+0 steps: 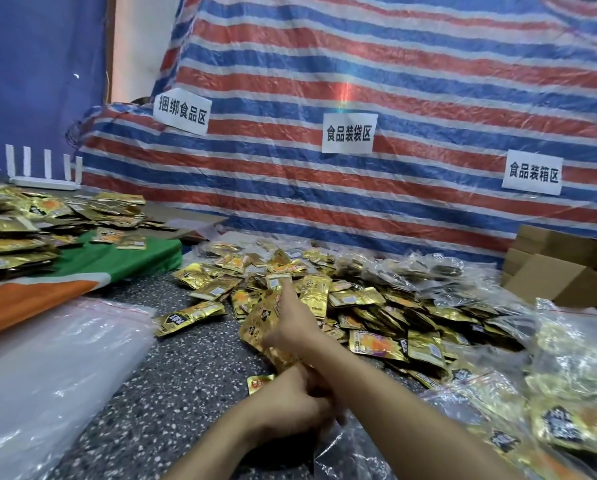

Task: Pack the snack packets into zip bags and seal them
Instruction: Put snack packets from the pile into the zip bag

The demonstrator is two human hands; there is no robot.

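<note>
Speckled surface (pixel 172 393) lies open at lower centre between bag stack (pixel 48 368) and filled bags (pixel 567 393), where our right hand (pixel 292 323) grips packets (pixel 259 323) by the pile (pixel 359 299); whether our curled left hand (pixel 286 403) holds anything we cannot tell.

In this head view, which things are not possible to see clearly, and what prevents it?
- Left hand, head view: fingertips hidden behind the right forearm; what it holds is unclear.
- Right hand, head view: motion blur; its grip on the gold packets is unclear.
- Clear bag, head view: cut off by the bottom edge; open or sealed unknown.
- Packet print, head view: blurred and too small to read.
</note>
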